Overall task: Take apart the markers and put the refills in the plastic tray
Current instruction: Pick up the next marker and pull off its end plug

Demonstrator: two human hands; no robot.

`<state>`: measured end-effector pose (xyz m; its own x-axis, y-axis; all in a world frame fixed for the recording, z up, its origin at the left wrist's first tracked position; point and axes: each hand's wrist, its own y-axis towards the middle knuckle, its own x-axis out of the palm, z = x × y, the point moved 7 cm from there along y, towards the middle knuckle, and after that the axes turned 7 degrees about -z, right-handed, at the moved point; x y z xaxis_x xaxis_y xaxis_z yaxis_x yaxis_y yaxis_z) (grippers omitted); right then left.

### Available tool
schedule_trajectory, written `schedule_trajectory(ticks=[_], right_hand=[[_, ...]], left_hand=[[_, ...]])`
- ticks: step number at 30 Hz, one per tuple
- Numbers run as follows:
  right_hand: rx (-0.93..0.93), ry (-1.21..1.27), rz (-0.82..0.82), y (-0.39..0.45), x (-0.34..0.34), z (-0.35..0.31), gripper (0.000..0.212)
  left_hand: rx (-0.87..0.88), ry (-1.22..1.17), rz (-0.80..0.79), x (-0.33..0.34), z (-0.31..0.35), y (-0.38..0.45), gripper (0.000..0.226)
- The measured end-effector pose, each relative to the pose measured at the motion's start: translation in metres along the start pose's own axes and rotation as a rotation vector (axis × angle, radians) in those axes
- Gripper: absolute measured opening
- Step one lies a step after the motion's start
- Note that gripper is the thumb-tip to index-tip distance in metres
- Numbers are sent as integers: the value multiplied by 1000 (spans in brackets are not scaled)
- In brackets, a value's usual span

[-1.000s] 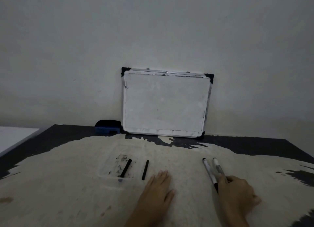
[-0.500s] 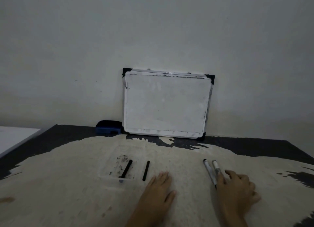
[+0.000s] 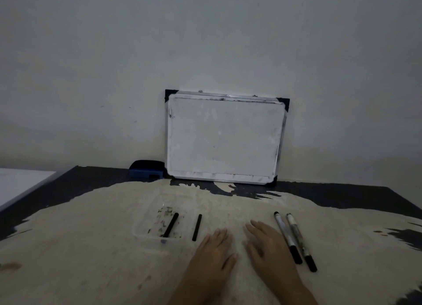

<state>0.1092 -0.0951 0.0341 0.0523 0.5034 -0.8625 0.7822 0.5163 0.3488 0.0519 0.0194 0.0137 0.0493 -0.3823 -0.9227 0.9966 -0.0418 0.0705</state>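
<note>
Plastic tray sits left-centre on bench; one refill lies inside. Second refill lies on bench just right of tray, i.e. not yet placed. Left hand: flat, fingers spread, holding nothing, near that refill. Right hand: has released the markers and shifted left; now flat and spread, empty. Both markers lie side by side to its right. Judgement: loose refill needs traying next.
</note>
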Motion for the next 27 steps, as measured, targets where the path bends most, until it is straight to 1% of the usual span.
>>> schedule_trajectory(ticks=[3, 6, 8, 11, 15, 19, 22, 23, 24, 25, 27], right_hand=[[100, -13, 54, 2, -5, 8, 40], [282, -116, 187, -1, -19, 23, 32], [336, -134, 278, -4, -27, 31, 32], [352, -105, 323, -6, -29, 38, 38], [393, -48, 295, -7, -25, 41, 42], [450, 24, 259, -7, -25, 43, 33], [419, 164, 348, -8, -31, 40, 32], [395, 245, 380, -8, -34, 39, 33], [376, 351, 378, -9, -36, 36, 34], [358, 479, 337, -8, -36, 32, 35], [303, 746, 157, -5, -30, 18, 35]], left_hand=[[-1, -7, -6, -1, 1, 0, 55], [-6, -6, -1, -1, 1, -1, 54], [-3, -3, 5, -1, 0, -1, 54], [-4, -1, -1, -1, 1, -1, 54], [-8, -13, -9, -2, 2, -3, 54], [-16, -25, -1, -2, 1, -2, 54], [-19, -67, 9, -2, 0, -3, 54], [-18, -132, 33, -3, 0, -4, 53], [-25, -252, 82, -8, -1, -6, 51], [-42, -422, 140, -13, -4, -8, 47], [-72, -815, 241, -23, -12, -11, 39]])
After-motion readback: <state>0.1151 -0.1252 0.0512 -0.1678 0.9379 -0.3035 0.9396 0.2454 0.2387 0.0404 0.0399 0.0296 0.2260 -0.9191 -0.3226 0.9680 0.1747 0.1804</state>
